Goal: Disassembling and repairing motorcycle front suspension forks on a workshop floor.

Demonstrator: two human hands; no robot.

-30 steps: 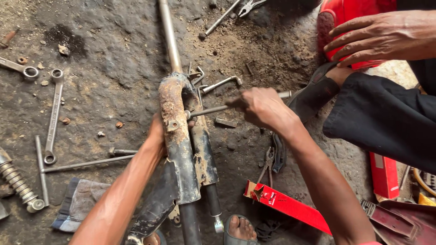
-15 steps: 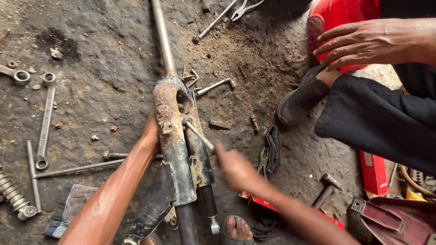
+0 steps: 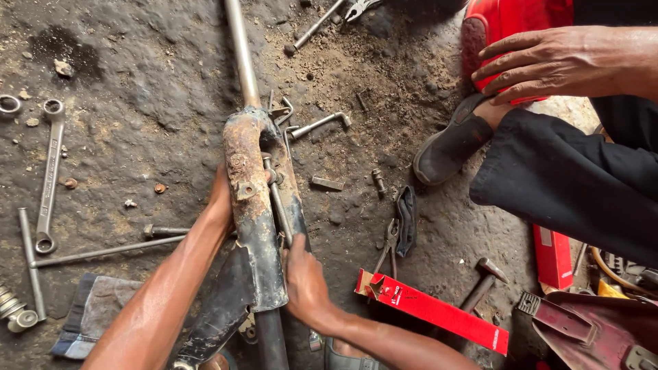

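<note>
The rusty steering-rack housing [image 3: 248, 205] is laid lengthwise on the oily ground [image 3: 137, 89], its bare shaft [image 3: 241, 62] running up out of view. It is steadied by the left hand [image 3: 221, 199], which is pressed against its left flank; the fingers are hidden behind the casting, so whether they are curled round it cannot be told. The right hand [image 3: 305, 281] is closed around the lower end of a thin metal rod [image 3: 277, 205] that is laid along the housing's right side.

The rod is probably best kept parallel to the casting and bedded firmly before force is put on it, with the left hand kept well braced against slipping.

On the right, room is bounded by another person's dark trouser leg [image 3: 569, 185], shoe [image 3: 449, 147] and hand [image 3: 555, 62], and by the red bar [image 3: 432, 308] just beside the right wrist. Pliers [image 3: 389, 243], a hammer [image 3: 483, 277] and a bent L-shaped key [image 3: 319, 125] are scattered near. To the left, a ring spanner [image 3: 48, 178] and a long T-handle wrench [image 3: 103, 250] are lain well apart from the housing.
</note>
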